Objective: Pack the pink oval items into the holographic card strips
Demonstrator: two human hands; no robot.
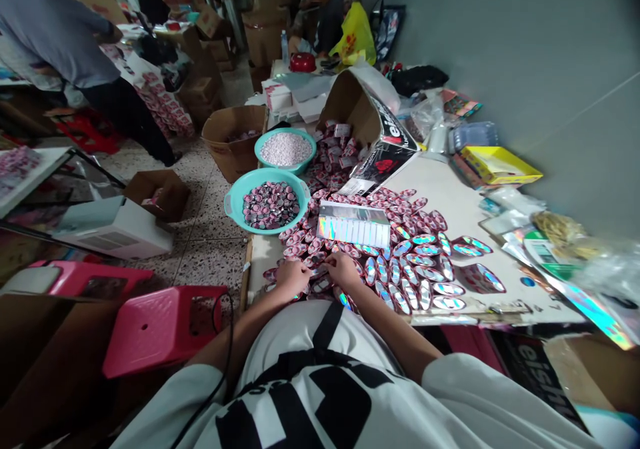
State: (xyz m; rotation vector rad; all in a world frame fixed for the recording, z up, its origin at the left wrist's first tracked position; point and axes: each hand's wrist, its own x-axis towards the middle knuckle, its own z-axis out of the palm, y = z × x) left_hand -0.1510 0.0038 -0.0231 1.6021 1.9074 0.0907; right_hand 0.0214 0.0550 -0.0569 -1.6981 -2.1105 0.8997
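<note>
My left hand (294, 278) and my right hand (343, 271) are close together at the table's near edge, fingers pinched. A small pale piece seems to lie between their fingertips, too small to name. Around them lie many oval pink-and-red packs (296, 250), standing close in rows. To the right of my right hand, similar oval packs (395, 271) carry shiny rainbow tops. Just beyond my hands, a holographic sticker sheet (353, 226) with strip-like labels rests on the packs.
A turquoise basin (231, 206) holds small round pink-and-silver pieces; another basin (259, 154) holds white ones. A tipped carton (385, 162) spills packs. Along the wall lie a yellow tray (505, 167) and plastic bags. Pink stools (143, 326) stand left; other people are farther back.
</note>
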